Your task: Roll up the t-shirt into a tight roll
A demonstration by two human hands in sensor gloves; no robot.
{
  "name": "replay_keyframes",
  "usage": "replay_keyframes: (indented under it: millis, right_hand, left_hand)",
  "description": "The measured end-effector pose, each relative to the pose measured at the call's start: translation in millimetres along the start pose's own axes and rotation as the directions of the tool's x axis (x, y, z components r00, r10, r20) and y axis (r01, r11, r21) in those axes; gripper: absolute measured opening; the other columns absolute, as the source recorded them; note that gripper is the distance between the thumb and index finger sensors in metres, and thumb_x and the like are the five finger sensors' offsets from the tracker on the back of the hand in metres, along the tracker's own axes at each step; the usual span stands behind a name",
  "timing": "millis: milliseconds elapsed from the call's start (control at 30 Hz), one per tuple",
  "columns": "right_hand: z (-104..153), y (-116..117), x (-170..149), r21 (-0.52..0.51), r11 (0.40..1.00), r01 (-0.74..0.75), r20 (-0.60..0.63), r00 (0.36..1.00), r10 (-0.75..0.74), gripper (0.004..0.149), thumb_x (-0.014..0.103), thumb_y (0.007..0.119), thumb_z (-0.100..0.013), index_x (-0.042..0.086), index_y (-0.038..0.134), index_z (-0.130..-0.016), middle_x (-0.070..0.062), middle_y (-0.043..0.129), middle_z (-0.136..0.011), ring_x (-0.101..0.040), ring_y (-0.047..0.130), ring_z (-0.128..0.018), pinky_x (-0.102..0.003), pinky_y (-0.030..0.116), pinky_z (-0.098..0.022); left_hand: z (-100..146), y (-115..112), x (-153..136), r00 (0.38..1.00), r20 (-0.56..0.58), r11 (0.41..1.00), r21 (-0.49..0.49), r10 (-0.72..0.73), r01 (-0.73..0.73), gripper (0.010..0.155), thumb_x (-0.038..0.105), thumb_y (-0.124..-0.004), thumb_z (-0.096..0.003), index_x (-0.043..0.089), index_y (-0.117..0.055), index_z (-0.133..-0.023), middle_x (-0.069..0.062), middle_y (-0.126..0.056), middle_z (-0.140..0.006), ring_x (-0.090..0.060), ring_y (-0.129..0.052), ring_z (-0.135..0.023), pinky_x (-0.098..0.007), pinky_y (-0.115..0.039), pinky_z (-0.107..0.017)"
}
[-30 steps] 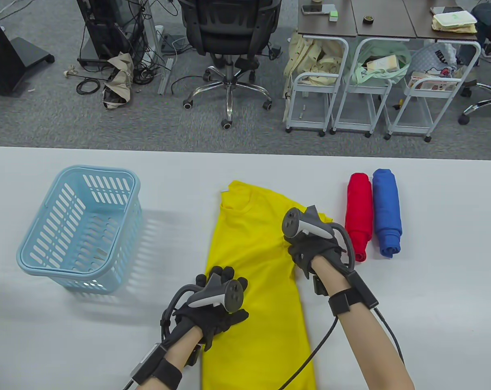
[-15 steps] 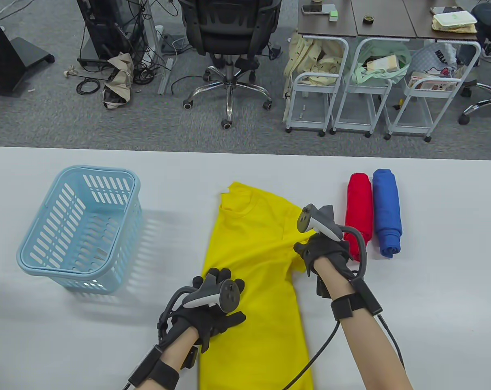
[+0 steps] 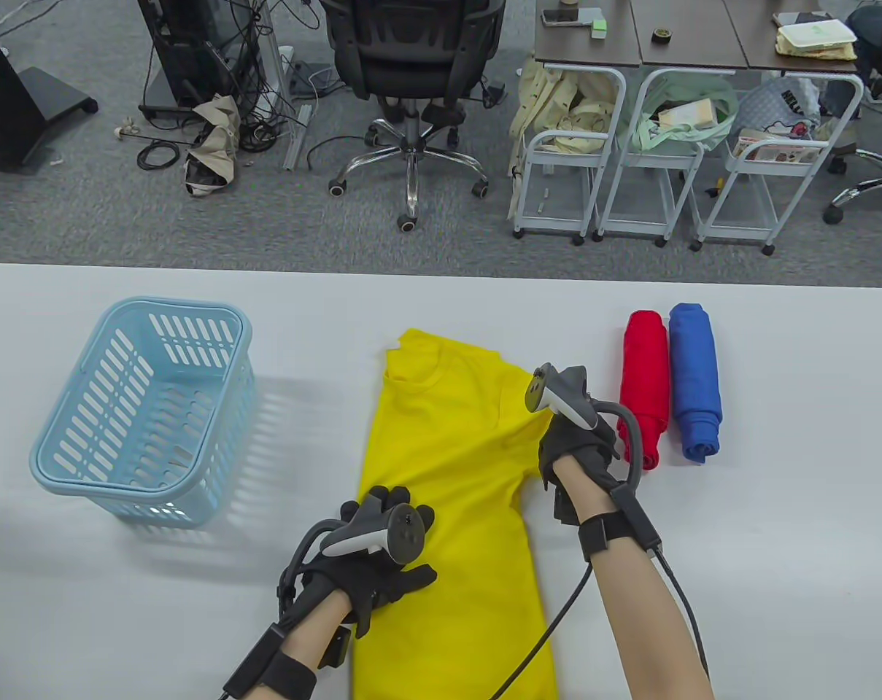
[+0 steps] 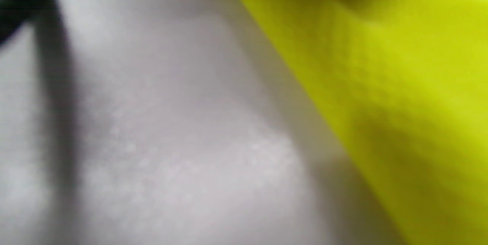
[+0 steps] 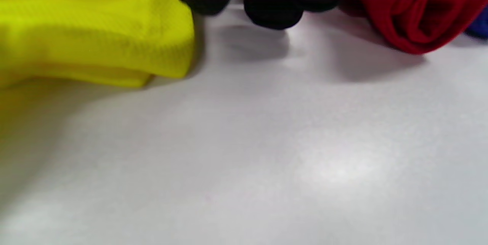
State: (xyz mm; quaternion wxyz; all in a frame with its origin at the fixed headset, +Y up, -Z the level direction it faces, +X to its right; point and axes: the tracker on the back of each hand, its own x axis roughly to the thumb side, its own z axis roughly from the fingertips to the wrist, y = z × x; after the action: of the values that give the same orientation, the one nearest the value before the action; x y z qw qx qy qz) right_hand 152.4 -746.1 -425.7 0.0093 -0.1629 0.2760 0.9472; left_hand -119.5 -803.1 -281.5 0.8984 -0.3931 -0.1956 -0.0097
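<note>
The yellow t-shirt (image 3: 448, 481) is lying folded into a long strip down the middle of the white table (image 3: 776, 510), collar end far, hem running off the near edge. The left hand (image 3: 371, 561) is resting on the strip's left edge, fingers spread and relaxed, pinning it. The right hand (image 3: 575, 448) is sitting at the folded sleeve on the right edge; it seems to be pinching the cloth, though the tracker is hiding the fingers. The fabric is looking light, limp and prone to sliding, so taking one end with both hands and rolling under tension should be working best.
</note>
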Motion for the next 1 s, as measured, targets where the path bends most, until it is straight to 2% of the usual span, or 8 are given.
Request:
replay_keyframes:
  millis: [100,267,433,633,767,867,933,1000]
  right_hand:
    - [2,-3,-7,0.04,0.987,0.155,0.022,0.987,-0.156,0.058,0.036,0.052,-0.06,0.01,0.041,-0.111,-0.02,0.058,-0.105,-0.028,0.083,-0.082,-0.043,0.071,-0.059]
    - [-1,8,10,0.001,1.0,0.005,-0.024,1.0,-0.005,0.09,0.055,0.074,-0.052,0.007,0.028,-0.113,-0.021,0.05,-0.104,-0.026,0.078,-0.078,-0.043,0.068,-0.058]
    - [2,5,24,-0.068,0.997,0.043,-0.009,0.999,-0.044,0.077,0.035,0.08,-0.053,0.005,0.039,-0.11,-0.007,0.076,-0.087,-0.015,0.095,-0.062,-0.037,0.08,-0.048]
    - [4,-6,4,-0.068,0.983,0.172,-0.036,0.984,-0.175,0.078,0.032,0.079,-0.053,0.0,0.036,-0.109,-0.008,0.078,-0.085,-0.008,0.098,-0.051,-0.034,0.084,-0.043]
    - [30,-30,0,-0.079,0.941,0.329,0.135,0.939,-0.317,0.077,0.033,0.076,-0.055,0.001,0.032,-0.109,-0.008,0.073,-0.088,-0.008,0.096,-0.053,-0.035,0.083,-0.044]
    - [59,-47,18,0.021,0.898,0.44,0.435,0.805,-0.405,0.069,0.033,0.074,-0.056,0.009,0.038,-0.11,-0.006,0.072,-0.091,-0.013,0.095,-0.06,-0.038,0.08,-0.049]
    - [72,-52,26,0.098,0.886,0.454,0.502,0.746,-0.438,0.062,0.038,0.068,-0.058,0.013,0.046,-0.11,-0.008,0.073,-0.094,-0.017,0.095,-0.062,-0.039,0.08,-0.049]
    - [79,-53,33,0.083,0.903,0.421,0.503,0.765,-0.402,0.055,0.036,0.065,-0.058,0.015,0.054,-0.108,-0.01,0.077,-0.094,-0.019,0.097,-0.062,-0.04,0.081,-0.047]
  left_hand:
    - [0,0,0,1.0,-0.001,1.0,-0.008,0.001,-0.001,0.077,0.068,-0.026,-0.0526,0.034,0.024,-0.1,-0.008,0.035,-0.102,-0.041,0.027,-0.094,-0.065,0.006,-0.065]
    - [0,0,0,1.0,-0.001,1.0,-0.007,0.001,-0.001,0.077,0.068,-0.025,-0.0526,0.034,0.024,-0.1,-0.008,0.035,-0.102,-0.04,0.027,-0.094,-0.065,0.006,-0.065]
    - [0,0,0,1.0,-0.001,1.0,-0.007,0.001,-0.001,0.077,0.068,-0.025,-0.0525,0.034,0.024,-0.1,-0.008,0.035,-0.102,-0.04,0.027,-0.094,-0.065,0.006,-0.065]
    - [0,0,-1,1.0,0.002,1.0,-0.005,0.005,-0.005,0.077,0.068,-0.026,-0.0526,0.034,0.024,-0.1,-0.008,0.035,-0.102,-0.04,0.027,-0.094,-0.065,0.006,-0.065]
    - [0,1,0,1.0,0.002,1.0,-0.007,0.002,-0.002,0.077,0.068,-0.026,-0.0524,0.034,0.024,-0.1,-0.008,0.035,-0.102,-0.04,0.027,-0.094,-0.065,0.006,-0.065]
    - [0,1,-1,1.0,0.004,1.0,-0.007,0.004,-0.004,0.077,0.068,-0.026,-0.0525,0.034,0.024,-0.1,-0.008,0.035,-0.102,-0.04,0.027,-0.094,-0.065,0.006,-0.065]
    - [0,1,-1,1.0,0.006,1.0,-0.004,0.007,-0.007,0.077,0.068,-0.027,-0.0527,0.034,0.024,-0.101,-0.008,0.035,-0.102,-0.04,0.027,-0.094,-0.065,0.006,-0.065]
    - [0,1,-1,1.0,0.007,1.0,-0.004,0.011,-0.01,0.077,0.068,-0.027,-0.053,0.034,0.023,-0.101,-0.008,0.035,-0.103,-0.04,0.027,-0.095,-0.065,0.006,-0.065]
